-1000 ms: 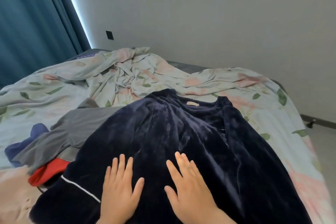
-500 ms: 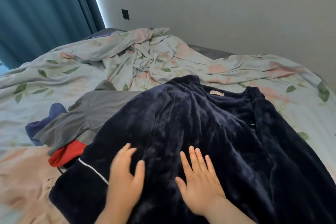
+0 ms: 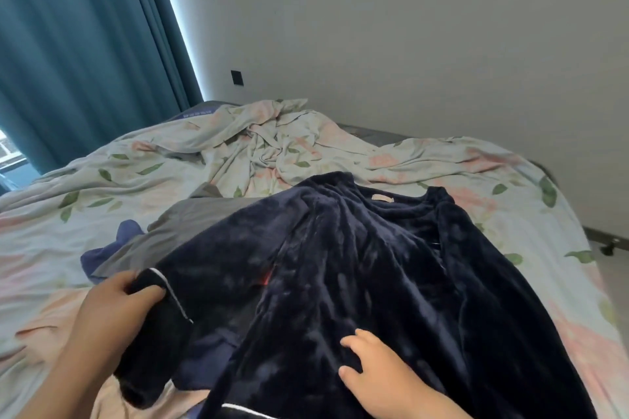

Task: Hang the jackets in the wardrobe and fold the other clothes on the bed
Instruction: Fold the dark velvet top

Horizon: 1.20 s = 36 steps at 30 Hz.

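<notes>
**Two hands on one dark blue top (image 3: 374, 265)**

My dark blue top is soft and fuzzy. It lies spread out on the bed (image 3: 561, 282), close to the near edge. Its neck points to the far edge. A little pale tag (image 3: 382, 197) shows inside the neck.

My left hand (image 3: 115, 309) is curled tight round the end of one sleeve (image 3: 160, 316). The sleeve is bunched up in my grip. It has a thin white line near its end. It is on the left side of the top, by the near edge of the bed.

My right hand (image 3: 384, 381) rests on the front of the top, low down. Its fingers are loose and only a bit bent. It holds nothing and just touches the cloth.

A grey cloth (image 3: 190, 221) pokes out from under the left side of the top. A blue cloth (image 3: 112, 245) peeks out beside the grey one. A tiny bit of red cloth (image 3: 267, 279) shows through a gap in the top.

The flowery sheet (image 3: 272, 146) is all crumpled at the far edge of the bed. A teal curtain (image 3: 68, 44) hangs past the far left corner.
</notes>
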Each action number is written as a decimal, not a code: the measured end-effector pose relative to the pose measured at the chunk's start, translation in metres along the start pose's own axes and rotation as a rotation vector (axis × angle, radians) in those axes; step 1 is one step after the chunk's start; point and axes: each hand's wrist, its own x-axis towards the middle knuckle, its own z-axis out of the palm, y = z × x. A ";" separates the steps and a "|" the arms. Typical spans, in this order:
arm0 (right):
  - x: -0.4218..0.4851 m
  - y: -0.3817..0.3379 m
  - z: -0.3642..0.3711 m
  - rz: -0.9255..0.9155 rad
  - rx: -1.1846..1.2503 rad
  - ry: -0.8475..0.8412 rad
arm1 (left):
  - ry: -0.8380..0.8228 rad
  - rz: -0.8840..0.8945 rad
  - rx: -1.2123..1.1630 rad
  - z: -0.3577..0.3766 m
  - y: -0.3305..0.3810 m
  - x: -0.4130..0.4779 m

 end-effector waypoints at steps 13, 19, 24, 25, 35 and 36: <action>-0.059 0.001 -0.028 0.315 1.017 0.075 | -0.725 0.813 0.505 0.138 0.049 -0.189; -0.078 0.048 -0.001 0.347 0.829 0.130 | -0.524 0.335 0.349 0.145 -0.012 -0.160; -0.088 0.054 0.005 0.312 0.871 0.023 | -0.519 0.041 -0.130 0.158 0.008 -0.093; -0.088 0.055 0.005 0.314 0.880 0.000 | -0.560 -0.005 -0.258 0.164 0.018 -0.075; -0.085 0.055 0.006 0.301 0.862 -0.014 | -0.757 -0.369 -0.660 0.210 0.103 0.045; -0.083 0.055 0.007 0.304 0.868 -0.009 | -0.743 -0.357 -0.667 0.214 0.108 0.050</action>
